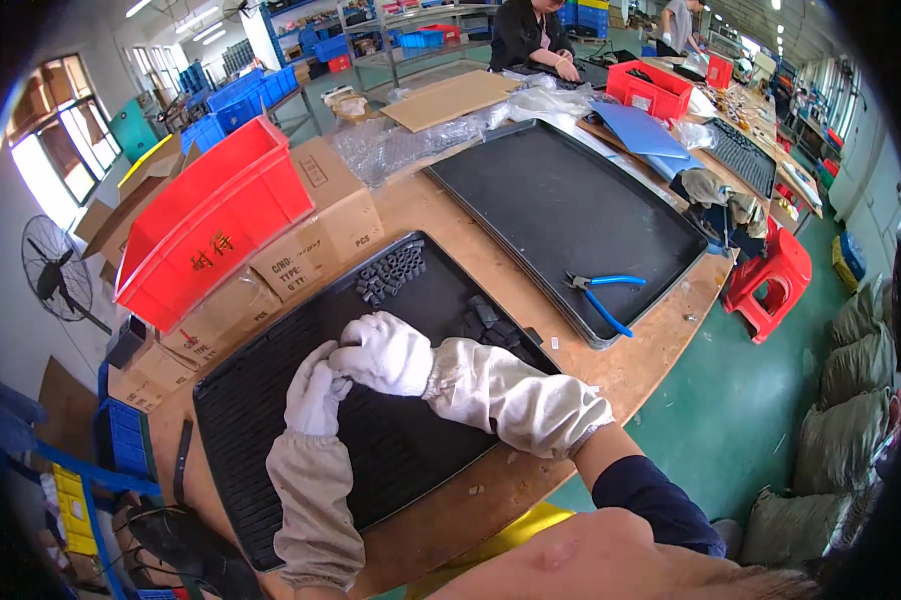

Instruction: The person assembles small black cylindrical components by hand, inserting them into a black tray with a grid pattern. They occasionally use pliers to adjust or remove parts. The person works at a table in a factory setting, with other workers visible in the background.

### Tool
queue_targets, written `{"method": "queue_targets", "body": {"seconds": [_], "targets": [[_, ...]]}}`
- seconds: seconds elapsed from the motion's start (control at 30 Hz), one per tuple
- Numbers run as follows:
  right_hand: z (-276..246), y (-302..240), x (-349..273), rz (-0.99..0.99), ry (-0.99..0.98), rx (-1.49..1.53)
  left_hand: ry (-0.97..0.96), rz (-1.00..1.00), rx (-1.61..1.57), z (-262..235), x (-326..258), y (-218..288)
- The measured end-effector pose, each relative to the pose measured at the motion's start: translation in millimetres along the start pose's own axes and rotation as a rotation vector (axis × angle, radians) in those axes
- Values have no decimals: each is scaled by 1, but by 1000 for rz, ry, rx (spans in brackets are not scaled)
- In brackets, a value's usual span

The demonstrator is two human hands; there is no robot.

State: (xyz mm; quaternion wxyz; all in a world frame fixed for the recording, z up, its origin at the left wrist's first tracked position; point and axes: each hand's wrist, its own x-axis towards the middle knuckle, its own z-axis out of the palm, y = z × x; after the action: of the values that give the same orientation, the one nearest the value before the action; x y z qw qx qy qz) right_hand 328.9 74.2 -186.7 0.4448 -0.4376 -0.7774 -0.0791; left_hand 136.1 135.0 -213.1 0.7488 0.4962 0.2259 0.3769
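Note:
Both my hands wear white gloves and beige sleeve covers, and they meet over the near black tray [370,475]. My left hand [315,392] is closed, its fingertips pressed against those of my right hand [385,355]. My right hand is also closed, its fingers curled in a pinch. Whatever sits between the fingertips is hidden by the gloves. Just beyond the hands, in the same tray, several small black ring-like pieces [390,272] stand grouped in rows. To the right of these lies a loose heap of black pieces [492,325].
A second black tray [570,210] lies beyond, with blue-handled cutting pliers [618,281] on its near corner. At left, a red bin [215,230] sits on cardboard boxes [320,240]. A red stool [770,280] stands right of the table. Co-workers are at the far tables.

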Motion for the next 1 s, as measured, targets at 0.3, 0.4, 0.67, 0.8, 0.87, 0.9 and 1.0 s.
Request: {"method": "queue_targets", "body": {"seconds": [0.3, 0.4, 0.67, 0.8, 0.87, 0.9, 1.0], "targets": [[-2, 17, -4, 90, 42, 239, 57, -100, 117, -3, -3, -6], [-5, 16, -3, 121, 37, 322, 32, -133, 97, -1, -3, -4], [-2, 21, -6, 95, 41, 348, 55, -142, 167, 5, -5, 2], [-3, 19, -6, 81, 7, 320, 94, -144, 301, 0, -4, 0], [-6, 16, -4, 83, 71, 327, 115, -111, 323, -1, -3, -1], [-7, 12, -4, 203, 102, 382, 147, -80, 335, 1, -3, -2], [-10, 1, -3, 558, 131, 542, 171, -8, 423, 1, -3, -3]]}}
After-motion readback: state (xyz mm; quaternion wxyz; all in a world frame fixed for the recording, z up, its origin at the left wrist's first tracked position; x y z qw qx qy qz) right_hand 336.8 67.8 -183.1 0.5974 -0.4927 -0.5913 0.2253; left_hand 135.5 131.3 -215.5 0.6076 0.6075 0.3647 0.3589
